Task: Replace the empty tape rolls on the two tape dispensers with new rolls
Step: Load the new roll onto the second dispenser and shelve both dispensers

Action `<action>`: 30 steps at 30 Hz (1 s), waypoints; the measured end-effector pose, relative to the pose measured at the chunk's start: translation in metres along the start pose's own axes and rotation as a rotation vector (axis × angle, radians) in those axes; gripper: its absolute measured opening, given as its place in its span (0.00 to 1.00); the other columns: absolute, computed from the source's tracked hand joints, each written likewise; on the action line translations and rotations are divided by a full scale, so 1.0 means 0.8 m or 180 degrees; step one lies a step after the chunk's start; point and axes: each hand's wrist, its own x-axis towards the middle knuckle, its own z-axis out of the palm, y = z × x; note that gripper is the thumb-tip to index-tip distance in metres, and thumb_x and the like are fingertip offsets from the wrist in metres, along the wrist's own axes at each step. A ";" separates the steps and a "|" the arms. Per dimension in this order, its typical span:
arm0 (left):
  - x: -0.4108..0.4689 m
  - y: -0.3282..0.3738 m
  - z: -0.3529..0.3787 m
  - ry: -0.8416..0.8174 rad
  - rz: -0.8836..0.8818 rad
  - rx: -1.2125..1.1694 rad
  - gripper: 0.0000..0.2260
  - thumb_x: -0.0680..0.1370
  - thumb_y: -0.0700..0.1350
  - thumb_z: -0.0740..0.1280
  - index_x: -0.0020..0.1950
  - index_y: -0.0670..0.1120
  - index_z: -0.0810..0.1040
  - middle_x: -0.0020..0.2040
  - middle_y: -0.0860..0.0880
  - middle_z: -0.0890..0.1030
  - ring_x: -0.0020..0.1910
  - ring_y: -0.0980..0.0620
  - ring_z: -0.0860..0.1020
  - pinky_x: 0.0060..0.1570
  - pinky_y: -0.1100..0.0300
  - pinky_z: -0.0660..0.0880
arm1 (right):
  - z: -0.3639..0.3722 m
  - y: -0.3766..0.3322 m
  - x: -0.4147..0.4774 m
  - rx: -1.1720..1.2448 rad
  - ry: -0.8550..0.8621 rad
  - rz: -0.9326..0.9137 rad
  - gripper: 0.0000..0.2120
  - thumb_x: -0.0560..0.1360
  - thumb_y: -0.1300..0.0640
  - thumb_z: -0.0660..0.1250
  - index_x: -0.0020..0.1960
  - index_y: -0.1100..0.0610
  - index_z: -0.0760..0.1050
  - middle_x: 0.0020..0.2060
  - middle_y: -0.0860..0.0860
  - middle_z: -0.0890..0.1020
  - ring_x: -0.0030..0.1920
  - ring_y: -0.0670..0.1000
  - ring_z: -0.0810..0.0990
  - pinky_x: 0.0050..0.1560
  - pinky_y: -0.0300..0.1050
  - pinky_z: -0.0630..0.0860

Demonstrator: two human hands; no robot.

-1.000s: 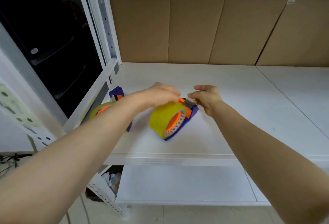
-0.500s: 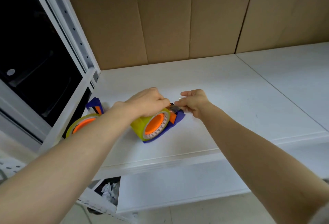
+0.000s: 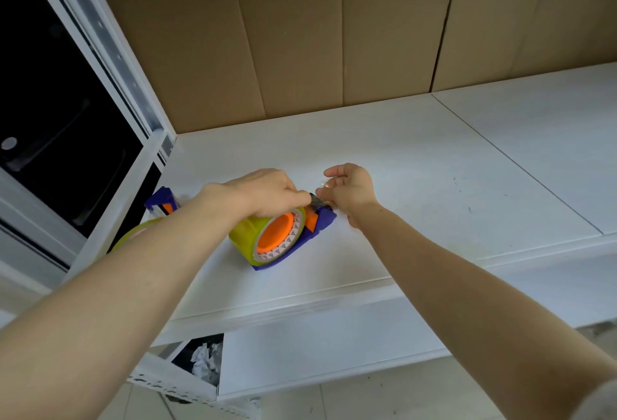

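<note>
White shelf (image 3: 417, 169) is bearing a blue tape dispenser (image 3: 322, 223); left hand (image 3: 267, 191) is clasping its yellow tape roll (image 3: 245, 236), right hand (image 3: 352, 189) just beside is pinching the clear tape end (image 3: 322, 186).

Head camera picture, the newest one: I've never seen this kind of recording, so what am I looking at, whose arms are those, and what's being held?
There is no machine here. The camera sits on a person's head and looks forward and down, so the two bare arms reaching in from the bottom are that person's own. They work on a white shelf backed by cardboard. On it stands a blue tape dispenser with an orange hub, carrying a full yellow tape roll. The left hand curls over the top of that roll, seemingly to steady it. The right hand pinches what looks like the clear tape end at the dispenser's front. A second dispenser with its own roll sits further left, partly hidden behind the left arm.
</note>
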 end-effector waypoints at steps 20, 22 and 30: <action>-0.014 -0.009 0.010 0.0579 0.0353 -0.0205 0.14 0.73 0.56 0.67 0.57 0.55 0.76 0.53 0.50 0.70 0.52 0.51 0.73 0.48 0.58 0.73 | 0.018 -0.012 0.010 0.0286 -0.0078 -0.0487 0.13 0.68 0.67 0.72 0.48 0.57 0.71 0.39 0.51 0.77 0.39 0.49 0.77 0.40 0.43 0.79; -0.017 -0.009 0.009 0.0527 0.0405 -0.0287 0.13 0.74 0.54 0.67 0.58 0.56 0.78 0.53 0.49 0.70 0.52 0.51 0.73 0.50 0.58 0.74 | 0.021 -0.015 0.010 0.0279 -0.0124 -0.0477 0.13 0.69 0.67 0.71 0.48 0.57 0.71 0.40 0.52 0.77 0.38 0.49 0.77 0.37 0.41 0.77; -0.015 -0.005 0.007 0.0343 0.0145 -0.0422 0.11 0.74 0.52 0.65 0.49 0.51 0.85 0.49 0.46 0.77 0.48 0.48 0.78 0.51 0.48 0.78 | 0.027 -0.019 0.015 0.0199 -0.0276 -0.0513 0.13 0.69 0.67 0.71 0.47 0.57 0.71 0.39 0.51 0.76 0.36 0.48 0.76 0.32 0.38 0.74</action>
